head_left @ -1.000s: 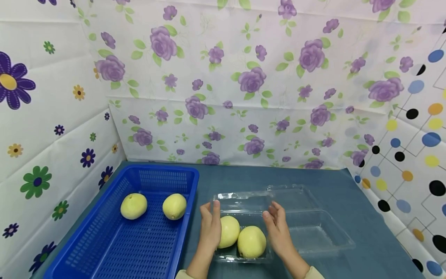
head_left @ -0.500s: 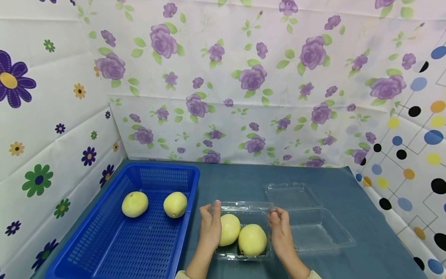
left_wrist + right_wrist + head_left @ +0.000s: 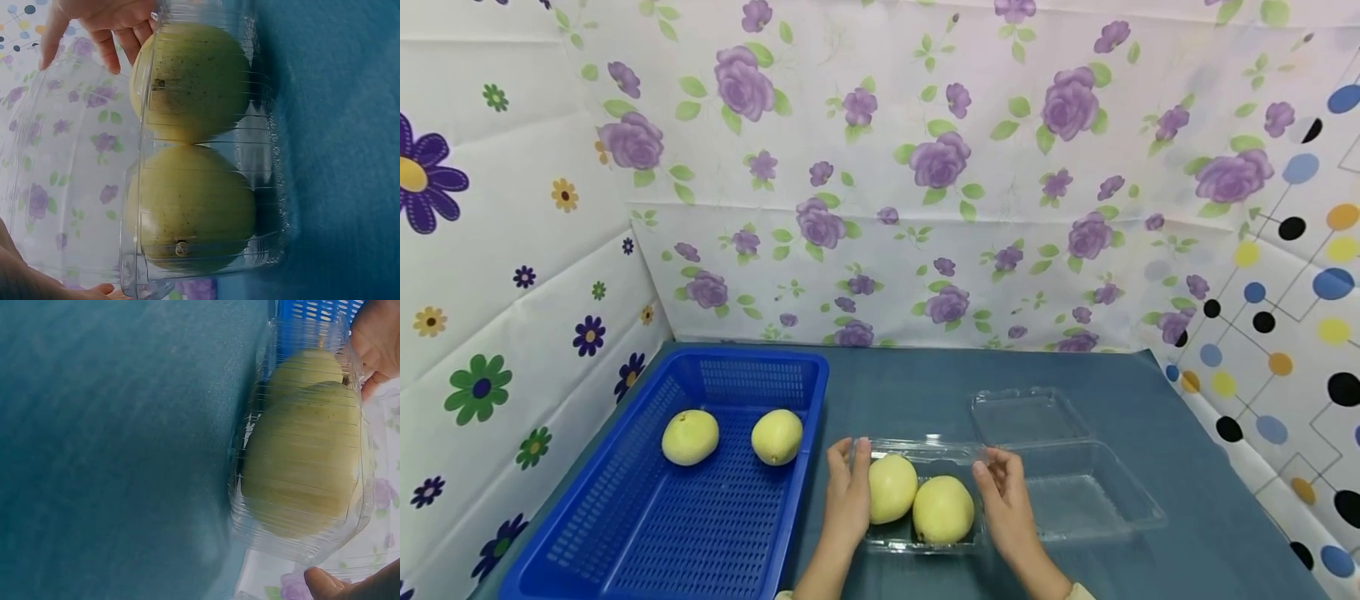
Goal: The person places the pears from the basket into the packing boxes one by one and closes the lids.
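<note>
Head: clear box (image 3: 917,548) is sitting well forward of worktop's (image 3: 902,387) back edge, long axis running left-right between left hand (image 3: 847,500) and right hand (image 3: 1007,504), equally near.
Left wrist: right fingers standing wide beside lid (image 3: 81,162).
Right wrist: can't tell if left's gripping.

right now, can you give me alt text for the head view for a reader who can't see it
A person's left hand and right hand flank a clear plastic clamshell box holding two pale yellow fruits. A blue plastic basket with two more fruits sits to the left, and an open clear clamshell lies to the right, all on a blue-green tabletop.
</note>
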Available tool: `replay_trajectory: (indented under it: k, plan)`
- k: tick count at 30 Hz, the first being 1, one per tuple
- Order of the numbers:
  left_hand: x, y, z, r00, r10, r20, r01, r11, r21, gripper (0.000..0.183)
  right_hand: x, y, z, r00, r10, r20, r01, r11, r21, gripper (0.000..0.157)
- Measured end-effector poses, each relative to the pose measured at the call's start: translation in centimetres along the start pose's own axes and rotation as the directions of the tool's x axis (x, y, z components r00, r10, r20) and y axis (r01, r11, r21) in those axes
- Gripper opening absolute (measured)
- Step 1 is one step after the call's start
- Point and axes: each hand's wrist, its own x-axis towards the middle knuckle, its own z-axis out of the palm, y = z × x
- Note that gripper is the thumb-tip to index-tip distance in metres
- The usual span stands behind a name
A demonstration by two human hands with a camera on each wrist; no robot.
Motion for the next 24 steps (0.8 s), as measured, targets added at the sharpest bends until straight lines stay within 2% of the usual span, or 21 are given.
replay_trajectory:
  k: [10,15,22,24]
  plan:
    - [-0.5,-0.6,-0.3,1.0,0.013,0.013,-0.014,1.0,0.013,0.053,-0.5,0.2,0.1,0.997,-0.072,-0.041,0.071,0.997,-0.018,0.034]
    - [-0.8,-0.7,-0.6,0.999,0.008,0.032,-0.008,1.0,0.01,0.059,-0.9,0.4,0.1,0.99,-0.123,-0.065,0.123,0.992,-0.018,0.031]
    - [-1.3,-1.1,-1.2,0.996,-0.046,0.074,0.046,0.999,-0.006,0.069,-1.5,0.1,0.3,0.997,-0.021,-0.069,0.019,1.0,-0.019,0.036]
    - [-1.5,-1.3,-1.4,0.994,-0.056,0.095,0.057,0.998,0.0,0.072,-1.7,0.1,0.3,0.998,-0.013,-0.069,0.01,0.999,-0.033,0.037]
